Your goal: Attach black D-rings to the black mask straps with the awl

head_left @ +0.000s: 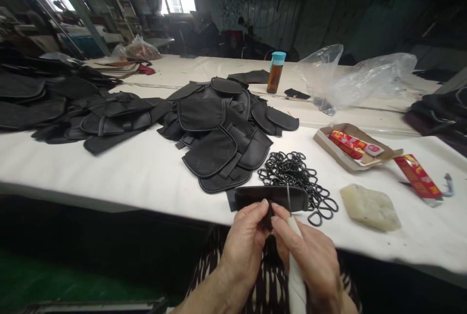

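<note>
At the table's front edge, my left hand pinches a black strap or tab of a black leather flap piece. My right hand meets it there, thumb and forefinger closed on the same strap. An awl with a white handle and thin metal shaft is tucked in my right hand, its shaft pointing away from me. Just beyond my hands lies a heap of black D-rings. Behind it is a pile of similar black leather pieces. The strap's lower part is hidden by my fingers.
A yellowish block lies on the right, near an open cardboard box and a red packet. Farther back stand a bottle and clear plastic bags. More black pieces cover the left side.
</note>
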`<action>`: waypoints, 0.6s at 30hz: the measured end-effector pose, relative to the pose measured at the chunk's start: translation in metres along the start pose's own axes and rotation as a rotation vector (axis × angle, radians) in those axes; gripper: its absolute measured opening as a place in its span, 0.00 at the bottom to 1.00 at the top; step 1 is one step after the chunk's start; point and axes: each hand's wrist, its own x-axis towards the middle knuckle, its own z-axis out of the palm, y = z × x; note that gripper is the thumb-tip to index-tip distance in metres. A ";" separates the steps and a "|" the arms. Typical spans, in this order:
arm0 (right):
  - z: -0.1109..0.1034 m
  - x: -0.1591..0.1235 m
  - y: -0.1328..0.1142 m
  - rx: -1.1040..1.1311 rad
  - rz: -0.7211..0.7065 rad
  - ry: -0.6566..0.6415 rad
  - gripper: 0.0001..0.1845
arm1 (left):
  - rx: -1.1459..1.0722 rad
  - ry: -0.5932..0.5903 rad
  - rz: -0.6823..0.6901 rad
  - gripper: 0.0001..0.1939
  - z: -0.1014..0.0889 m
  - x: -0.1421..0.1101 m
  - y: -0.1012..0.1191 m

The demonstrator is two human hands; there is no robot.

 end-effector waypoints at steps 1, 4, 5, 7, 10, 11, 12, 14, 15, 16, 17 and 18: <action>0.002 -0.001 0.000 -0.005 -0.003 0.006 0.10 | -0.004 -0.013 -0.006 0.08 -0.001 0.000 0.000; 0.003 -0.002 -0.003 -0.032 -0.003 -0.007 0.09 | 0.033 -0.109 -0.026 0.09 -0.002 0.000 0.001; 0.003 -0.002 -0.004 -0.042 -0.005 -0.007 0.09 | 0.051 -0.135 -0.034 0.09 -0.003 0.000 0.002; 0.003 -0.002 -0.006 -0.058 -0.019 -0.010 0.09 | 0.090 -0.177 -0.045 0.09 -0.004 0.001 0.003; 0.004 -0.001 -0.006 -0.061 -0.042 -0.006 0.09 | 0.165 -0.213 -0.037 0.09 -0.006 0.002 0.004; 0.004 -0.001 -0.006 -0.058 -0.041 -0.006 0.09 | 0.200 -0.220 -0.031 0.09 -0.007 0.003 0.005; 0.004 -0.001 -0.006 -0.055 -0.041 -0.006 0.09 | 0.236 -0.226 -0.024 0.09 -0.007 0.003 0.005; 0.003 -0.001 -0.004 -0.050 -0.052 -0.014 0.09 | 0.302 -0.230 -0.007 0.10 -0.008 0.004 0.006; 0.003 -0.001 -0.004 -0.047 -0.064 -0.024 0.10 | 0.325 -0.230 0.000 0.11 -0.008 0.004 0.007; 0.003 -0.002 -0.003 -0.038 -0.072 -0.027 0.10 | 0.337 -0.234 0.005 0.11 -0.008 0.003 0.008; 0.002 -0.003 -0.002 -0.024 -0.075 -0.029 0.09 | 0.344 -0.242 0.006 0.11 -0.008 0.003 0.009; 0.002 -0.004 -0.001 -0.009 -0.073 -0.028 0.08 | 0.346 -0.256 0.004 0.10 -0.008 0.003 0.009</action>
